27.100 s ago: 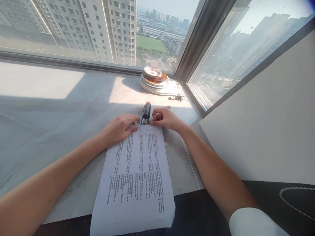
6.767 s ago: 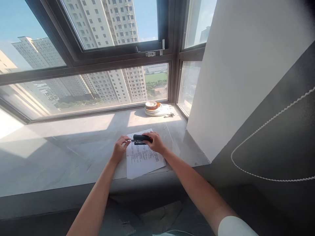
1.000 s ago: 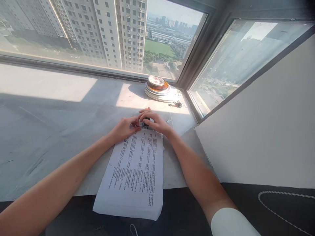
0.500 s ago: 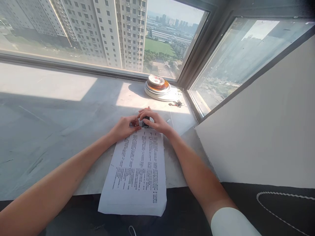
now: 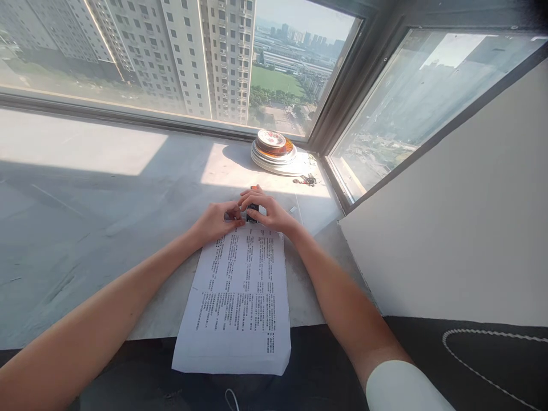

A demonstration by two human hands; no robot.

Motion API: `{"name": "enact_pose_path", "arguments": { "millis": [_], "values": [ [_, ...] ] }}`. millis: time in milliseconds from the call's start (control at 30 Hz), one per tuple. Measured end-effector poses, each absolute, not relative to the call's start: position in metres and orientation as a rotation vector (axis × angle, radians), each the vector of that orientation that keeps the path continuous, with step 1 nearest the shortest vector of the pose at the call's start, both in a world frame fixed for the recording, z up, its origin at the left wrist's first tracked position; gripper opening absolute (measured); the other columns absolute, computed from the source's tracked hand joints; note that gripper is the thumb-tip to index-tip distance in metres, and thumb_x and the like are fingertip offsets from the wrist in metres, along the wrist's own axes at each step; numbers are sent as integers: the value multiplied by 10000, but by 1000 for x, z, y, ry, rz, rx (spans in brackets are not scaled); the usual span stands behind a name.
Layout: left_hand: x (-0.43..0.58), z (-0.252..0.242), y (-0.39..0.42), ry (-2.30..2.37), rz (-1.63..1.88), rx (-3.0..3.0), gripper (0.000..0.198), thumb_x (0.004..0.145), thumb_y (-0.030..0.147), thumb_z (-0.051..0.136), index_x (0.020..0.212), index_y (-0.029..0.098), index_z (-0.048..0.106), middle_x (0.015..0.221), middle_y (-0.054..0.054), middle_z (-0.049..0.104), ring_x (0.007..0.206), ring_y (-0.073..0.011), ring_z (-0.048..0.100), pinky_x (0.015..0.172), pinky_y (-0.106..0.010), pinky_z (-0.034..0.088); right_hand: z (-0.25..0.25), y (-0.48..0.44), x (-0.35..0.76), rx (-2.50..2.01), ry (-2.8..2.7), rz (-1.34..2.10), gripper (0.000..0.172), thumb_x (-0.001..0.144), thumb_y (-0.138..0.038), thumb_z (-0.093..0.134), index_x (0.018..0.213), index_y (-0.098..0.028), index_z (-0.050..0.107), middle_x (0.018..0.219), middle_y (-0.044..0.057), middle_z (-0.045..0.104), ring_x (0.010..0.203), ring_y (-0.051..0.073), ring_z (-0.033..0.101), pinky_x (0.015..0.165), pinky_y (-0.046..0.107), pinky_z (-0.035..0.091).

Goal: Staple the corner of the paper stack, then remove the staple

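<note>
Printed paper lies lengthwise toward me, its near end hanging over the front edge of the ledge. At its far edge sits a small black tool that looks like a stapler, with an orange part at its far end. My right hand curls over this tool, thumb on its near side and fingers across its top, hiding much of it. My left hand pinches the paper's far left edge between thumb and fingers, close beside the tool. Whether the tool's jaws are closed on the paper cannot be seen.
A stack of plates stands by the window corner, with a small bunch of keys or trinkets nearby. A small pale piece lies right of my right hand. A white wall bounds the right side; a twisted cord lies below.
My right fingers have shifted slightly, and more of the black tool and its orange far end now shows. The left hand and the paper stay nearly in place.
</note>
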State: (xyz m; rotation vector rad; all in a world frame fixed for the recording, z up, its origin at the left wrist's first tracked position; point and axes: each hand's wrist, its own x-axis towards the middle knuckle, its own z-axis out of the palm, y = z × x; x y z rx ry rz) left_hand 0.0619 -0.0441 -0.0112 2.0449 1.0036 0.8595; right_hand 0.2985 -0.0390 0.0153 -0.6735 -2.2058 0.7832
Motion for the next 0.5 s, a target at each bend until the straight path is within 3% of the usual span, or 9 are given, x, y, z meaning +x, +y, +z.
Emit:
{"name": "enact_pose_path", "arguments": {
  "millis": [267,500],
  "values": [
    [63,-9,-46,974,865,2032,234,902,370,796,780,212,675,758,8,716,738,-163,676,746,-317,588,13,-38,299,-680,-2240,759,252,1042,-330,594,866,-284,768,1219,56,755,1415,288,575,1372,611,247],
    [63,-7,-49,977,849,2003,230,879,326,785,739,204,649,754,9,706,743,-160,677,780,-320,585,4,-38,298,-610,-2271,657,270,1067,-365,605,897,-310,807,1156,41,766,1252,266,619,1357,599,259]
  ]
}}
